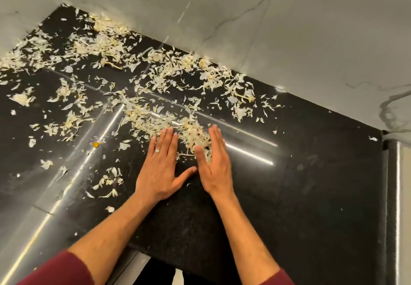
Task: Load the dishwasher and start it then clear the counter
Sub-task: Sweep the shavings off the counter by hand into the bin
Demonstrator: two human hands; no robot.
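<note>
Pale, papery peel scraps (144,80) lie strewn over the glossy black counter (311,184), thickest toward the back left corner. My left hand (162,164) lies flat on the counter with straight fingers and a ring on one finger. My right hand (214,160) stands on its edge beside it, fingers straight, against a small heap of scraps (191,131) that sits between and just beyond the two hands. Neither hand grips anything.
Grey marble-look walls (289,28) close the counter at the back and left. A small yellow bit (95,144) lies left of my hands. A steel edge (398,195) runs down the right side. The counter's front edge (142,251) is below my forearms.
</note>
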